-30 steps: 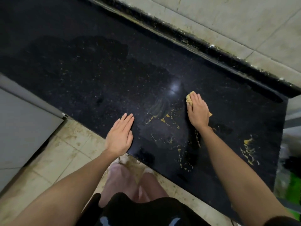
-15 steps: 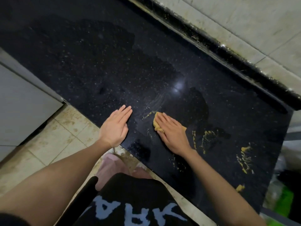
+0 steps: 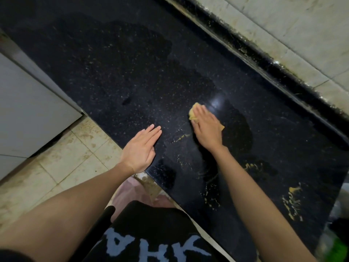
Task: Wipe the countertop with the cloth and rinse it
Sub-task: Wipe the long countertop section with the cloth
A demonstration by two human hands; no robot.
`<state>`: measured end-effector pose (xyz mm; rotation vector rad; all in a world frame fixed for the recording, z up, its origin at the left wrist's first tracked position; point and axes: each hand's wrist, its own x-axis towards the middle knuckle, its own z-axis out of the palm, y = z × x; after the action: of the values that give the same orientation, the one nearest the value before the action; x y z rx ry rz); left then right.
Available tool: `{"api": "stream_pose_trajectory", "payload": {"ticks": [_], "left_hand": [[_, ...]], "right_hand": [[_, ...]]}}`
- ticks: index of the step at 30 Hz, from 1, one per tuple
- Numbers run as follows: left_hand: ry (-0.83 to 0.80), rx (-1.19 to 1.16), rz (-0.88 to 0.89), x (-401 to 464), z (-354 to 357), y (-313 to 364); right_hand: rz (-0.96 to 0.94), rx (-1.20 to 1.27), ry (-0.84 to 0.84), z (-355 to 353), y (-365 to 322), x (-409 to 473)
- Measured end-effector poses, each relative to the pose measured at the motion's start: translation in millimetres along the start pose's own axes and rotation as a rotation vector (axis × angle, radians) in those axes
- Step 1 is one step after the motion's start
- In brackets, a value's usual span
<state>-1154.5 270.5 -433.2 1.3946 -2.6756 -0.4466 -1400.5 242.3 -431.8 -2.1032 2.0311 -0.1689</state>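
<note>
**Q:** Is there any writing I could read from here?

**A:** Only on your black shirt [image 3: 151, 233] at the bottom edge. It carries large pale-blue block letters, seen upside down and cut off by the frame — I can't make a word of them.

**Q:** Where is the cloth, and what does it look like?

**A:** The cloth [image 3: 194, 115] is a small, mustard-yellow, crumpled rag lying on the black speckled countertop [image 3: 122, 76], near the middle of the slab. Most of it is hidden under your right hand [image 3: 207, 127]; one bunched end pokes out past your fingertips, and a small corner shows at the thumb side of your palm.

**Q:** How am I holding it?

**A:** You aren't gripping it. Your right hand lies flat on top, fingers straight and close together, pressing the cloth down onto the stone.

**Q:** And my other hand?

**A:** Your left hand [image 3: 140, 148] rests palm-down at the front edge of the countertop, fingers straight and together, holding nothing. It sits near the right hand but apart from it.

**Q:** What does the surface look like?

**A:** Glossy and wet in patches, with a bright light reflection just beyond the cloth. Yellow smears [image 3: 292, 201] streak the stone to your right, and thinner yellow flecks [image 3: 180, 138] lie between your hands. Beige floor tiles [image 3: 62, 159] with brown stains show below the front edge — a pale tiled wall [image 3: 283, 25] runs behind.
</note>
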Motion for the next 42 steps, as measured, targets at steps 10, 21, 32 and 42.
{"api": "stream_pose_trajectory", "payload": {"ticks": [10, 21, 32, 42], "left_hand": [[-0.005, 0.008, -0.010, 0.1, -1.2, 0.4], [-0.015, 0.014, -0.026, 0.6, -0.6, 0.6], [-0.022, 0.025, -0.019, -0.2, -1.2, 0.4], [0.002, -0.015, -0.086, -0.4, 0.1, 1.6]], "right_hand": [[-0.139, 0.078, 0.017, -3.8, 28.4, -2.5], [-0.442, 0.102, -0.034, 8.6, -41.1, -23.1], [0.134, 0.352, 0.176, -29.7, 40.6, 43.1], [-0.527, 0.101, -0.016, 8.7, -42.4, -9.4]]}}
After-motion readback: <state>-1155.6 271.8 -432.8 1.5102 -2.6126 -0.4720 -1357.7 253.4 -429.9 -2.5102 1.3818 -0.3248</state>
